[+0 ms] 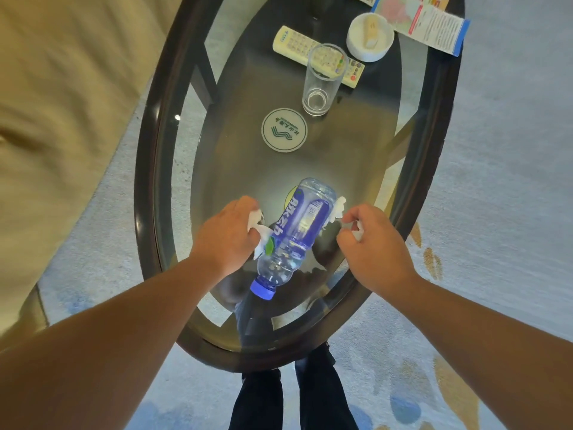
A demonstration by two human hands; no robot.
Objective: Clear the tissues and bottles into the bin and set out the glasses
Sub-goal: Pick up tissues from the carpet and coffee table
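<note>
We see the left hand [226, 234] clenched round a crumpled white tissue [255, 217] and the right hand [375, 249] pinching a second white tissue [358, 234]. Between them the clear plastic bottle with a blue cap [297, 231] lies on the oval glass table [145, 181]. The tall clear glass [322, 79] stands farther off.
</note>
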